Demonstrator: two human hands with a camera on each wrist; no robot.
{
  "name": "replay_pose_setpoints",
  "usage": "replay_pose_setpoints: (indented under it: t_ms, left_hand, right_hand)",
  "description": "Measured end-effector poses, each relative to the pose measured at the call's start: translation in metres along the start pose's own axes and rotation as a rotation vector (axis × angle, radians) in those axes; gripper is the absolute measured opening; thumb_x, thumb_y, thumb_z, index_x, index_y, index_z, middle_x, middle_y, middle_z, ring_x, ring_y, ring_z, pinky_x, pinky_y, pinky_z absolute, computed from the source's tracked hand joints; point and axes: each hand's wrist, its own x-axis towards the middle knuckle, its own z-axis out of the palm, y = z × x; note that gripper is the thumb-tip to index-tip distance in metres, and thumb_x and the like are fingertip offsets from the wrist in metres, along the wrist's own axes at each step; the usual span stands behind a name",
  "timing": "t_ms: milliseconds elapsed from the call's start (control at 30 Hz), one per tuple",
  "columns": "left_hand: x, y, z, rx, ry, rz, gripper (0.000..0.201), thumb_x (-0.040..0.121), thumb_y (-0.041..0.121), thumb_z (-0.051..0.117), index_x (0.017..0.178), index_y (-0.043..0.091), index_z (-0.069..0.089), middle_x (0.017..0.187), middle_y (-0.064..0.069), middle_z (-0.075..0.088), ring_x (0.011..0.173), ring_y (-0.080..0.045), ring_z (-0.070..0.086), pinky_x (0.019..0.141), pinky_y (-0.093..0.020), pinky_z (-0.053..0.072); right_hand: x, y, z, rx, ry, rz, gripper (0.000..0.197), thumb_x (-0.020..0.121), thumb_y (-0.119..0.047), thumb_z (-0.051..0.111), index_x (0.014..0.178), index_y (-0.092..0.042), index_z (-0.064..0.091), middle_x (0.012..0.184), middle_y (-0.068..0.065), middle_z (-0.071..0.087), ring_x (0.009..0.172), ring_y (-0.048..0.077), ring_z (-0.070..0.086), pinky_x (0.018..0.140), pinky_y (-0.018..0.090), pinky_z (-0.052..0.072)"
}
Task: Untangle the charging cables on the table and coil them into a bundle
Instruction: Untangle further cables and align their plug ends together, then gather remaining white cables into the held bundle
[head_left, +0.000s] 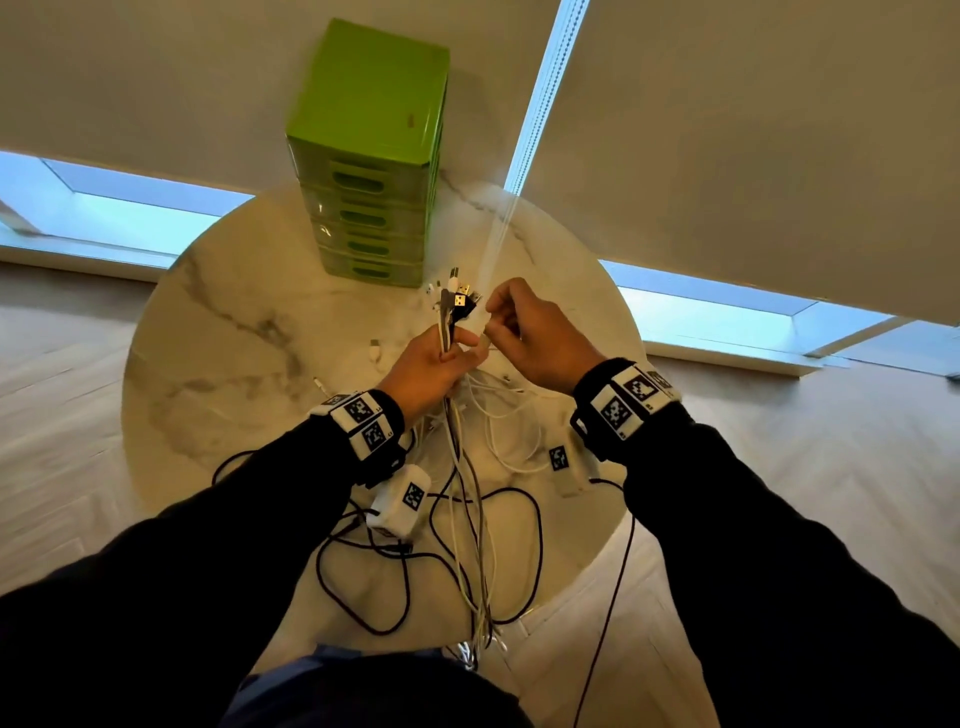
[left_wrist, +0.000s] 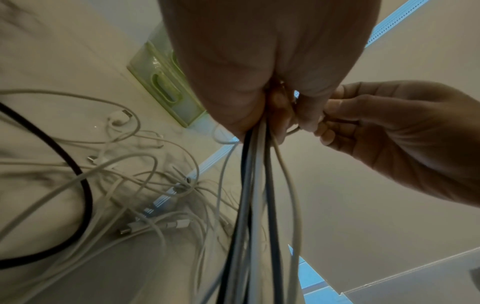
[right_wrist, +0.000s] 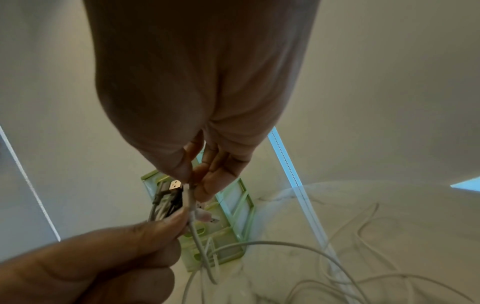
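My left hand (head_left: 441, 358) grips a bundle of charging cables (head_left: 451, 317) above the round marble table (head_left: 218, 332), their USB plugs sticking up out of the fist. The gathered black and white cables (left_wrist: 255, 185) hang down from that fist. My right hand (head_left: 511, 322) pinches the plug end of a white cable (right_wrist: 191, 202) between thumb and fingers, right beside the left thumb (right_wrist: 166, 224). More white cables (left_wrist: 145, 185) and a black cable (head_left: 537, 540) lie tangled on the table beneath my wrists.
A green drawer unit (head_left: 371, 156) stands at the table's far side, just beyond the plugs. A white charger block (head_left: 400, 501) lies under my left wrist and another (head_left: 563, 467) under the right. Cables hang over the near table edge (head_left: 483, 639).
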Motion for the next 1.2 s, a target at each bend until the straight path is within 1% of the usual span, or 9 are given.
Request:
replay_pose_setpoints:
  t_ms: [167,300,400,533,633,800,1000,1133,1200]
  left_hand:
    - [0.002,-0.005,-0.006,0.009,-0.040,-0.006,0.019,0.093,0.016,0.072,0.107,0.009,0.061,0.058,0.006,0.032,0.049,-0.008,0.038,0.052,-0.024,0.040]
    - [0.001,-0.004,-0.009,0.018,-0.045,-0.010,0.021,0.097,0.015,0.066,0.082,0.019,0.052,0.061,0.004,0.033,0.051,-0.011,0.034,0.052,-0.025,0.037]
    - [0.000,-0.002,-0.015,-0.041,0.001,-0.007,0.019,0.100,0.020,0.062,0.083,0.019,0.054,0.064,0.001,0.033,0.052,-0.011,0.032,0.051,-0.025,0.034]
    - [-0.002,0.006,-0.024,-0.095,-0.021,0.030,0.004,0.101,0.020,0.059,0.100,0.016,0.060,0.055,0.010,0.041,0.046,-0.006,0.037,0.048,-0.023,0.034]
    - [0.000,0.014,-0.032,-0.154,0.060,0.038,0.031,0.102,0.017,0.058,0.132,0.011,0.056,0.057,0.012,0.046,0.048,-0.004,0.045,0.048,-0.019,0.039]
    - [0.007,0.012,-0.045,-0.187,0.249,0.043,0.010,0.098,0.023,0.064,0.097,0.020,0.055,0.060,0.007,0.030,0.052,-0.011,0.027,0.052,-0.027,0.030]
    - [0.006,0.002,-0.040,-0.176,0.248,0.073,0.018,0.090,0.039,0.071,0.090,0.022,0.064,0.066,0.010,0.047,0.056,-0.010,0.040,0.055,-0.028,0.035]
    - [0.005,0.003,-0.035,-0.270,0.259,0.023,0.023,0.092,0.038,0.071,0.098,0.017,0.063,0.070,0.011,0.048,0.051,-0.005,0.038,0.054,-0.025,0.035]
    - [0.001,0.006,-0.032,-0.294,0.239,0.017,0.018,0.094,0.035,0.069,0.094,0.018,0.061,0.068,0.014,0.048,0.050,-0.004,0.036,0.053,-0.023,0.034]
  right_hand:
    - [0.001,0.003,0.006,0.111,0.046,0.034,0.015,0.096,-0.014,0.059,0.104,-0.018,0.047,0.091,0.000,0.062,0.085,0.020,0.063,0.075,0.026,0.049]
    - [0.004,0.002,0.014,0.223,0.094,0.027,0.014,0.096,-0.013,0.060,0.106,-0.011,0.051,0.092,0.001,0.066,0.083,0.015,0.067,0.074,0.021,0.052]
    - [0.008,0.010,0.020,0.296,0.107,0.069,0.014,0.097,-0.005,0.053,0.110,-0.010,0.052,0.097,0.004,0.070,0.087,0.014,0.068,0.077,0.024,0.053]
    - [0.004,0.020,0.048,0.110,-0.135,0.037,0.024,0.096,-0.014,0.058,0.120,-0.013,0.060,0.115,-0.001,0.068,0.098,0.016,0.066,0.088,0.028,0.052]
    - [-0.003,0.017,0.072,0.146,-0.156,-0.026,0.016,0.102,-0.025,0.053,0.111,-0.016,0.063,0.103,-0.002,0.068,0.090,0.017,0.067,0.083,0.029,0.052]
    - [-0.009,0.023,0.074,-0.011,-0.095,0.014,0.025,0.104,-0.027,0.046,0.084,-0.017,0.056,0.081,0.003,0.065,0.075,0.021,0.058,0.074,0.036,0.045]
    - [-0.006,0.016,0.062,-0.074,0.091,-0.023,0.021,0.104,-0.035,0.041,0.095,-0.024,0.056,0.074,-0.009,0.068,0.073,0.016,0.063,0.075,0.040,0.049]
    - [-0.008,0.006,0.055,0.030,0.245,-0.020,0.019,0.105,-0.027,0.045,0.095,-0.020,0.059,0.072,-0.005,0.066,0.068,0.004,0.057,0.067,0.015,0.038]
    - [-0.011,0.001,0.053,0.058,0.267,-0.023,0.019,0.105,-0.026,0.046,0.095,-0.018,0.059,0.071,-0.004,0.065,0.066,0.003,0.055,0.062,0.010,0.037]
